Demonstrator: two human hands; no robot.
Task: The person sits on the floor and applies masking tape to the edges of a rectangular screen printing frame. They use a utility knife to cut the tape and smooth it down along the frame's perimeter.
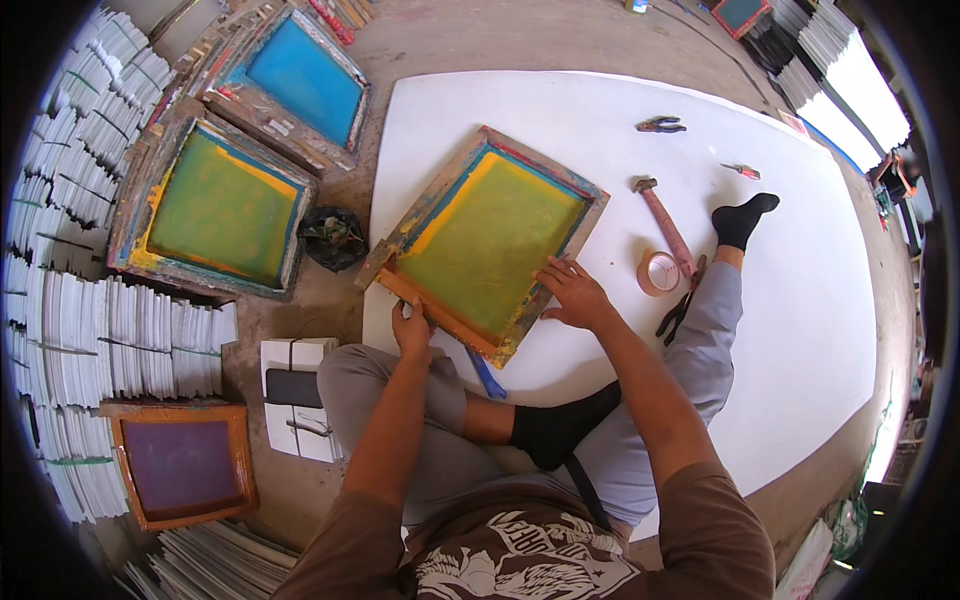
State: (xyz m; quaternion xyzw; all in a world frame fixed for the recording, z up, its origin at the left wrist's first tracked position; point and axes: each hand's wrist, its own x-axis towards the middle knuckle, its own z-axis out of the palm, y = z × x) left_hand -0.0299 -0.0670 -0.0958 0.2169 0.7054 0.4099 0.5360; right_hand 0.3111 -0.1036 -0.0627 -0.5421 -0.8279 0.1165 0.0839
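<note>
A wooden screen printing frame [500,220] with yellow-green mesh lies tilted before me on a white sheet [800,250]. At its lower left, my left hand [412,328] grips the edge, where an orange-brown wooden strip [440,310] runs along the frame. My right hand [577,293] rests on the frame's right edge, its fingers stretched out over the wood. Partly hidden beneath the near corner is a blue object [486,374]. To the right of the frame lie a hammer [664,222] and a roll of brown tape [658,272].
Pliers [661,125], a screwdriver [742,171] and dark-handled pliers [682,303] lie right, near my outstretched leg. More screen frames [225,205] lean at the left, beside a black plastic bag [333,238]. Paper stacks [130,335] line the left side. A phone [295,388] rests on a white bundle.
</note>
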